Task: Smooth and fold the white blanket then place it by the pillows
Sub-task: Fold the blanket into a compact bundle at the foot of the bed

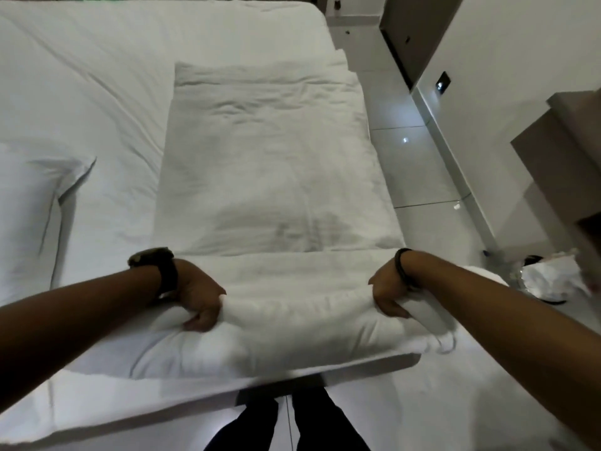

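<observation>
The white blanket (270,164) lies as a long folded strip along the right side of the bed (81,76), running away from me. Its near end is turned over into a thick fold across the bed's corner. My left hand (198,301), with a dark watch on the wrist, grips the left end of that fold. My right hand (390,294), with a black band on the wrist, grips the right end. One white pillow (29,203) lies at the left edge of the view.
A pale tiled floor (419,170) runs along the bed's right side, next to a wall with a dark wall plate (443,82). Brown furniture (559,151) stands at the right. A crumpled white bag (549,278) lies on the floor. My dark trouser legs (286,421) show below.
</observation>
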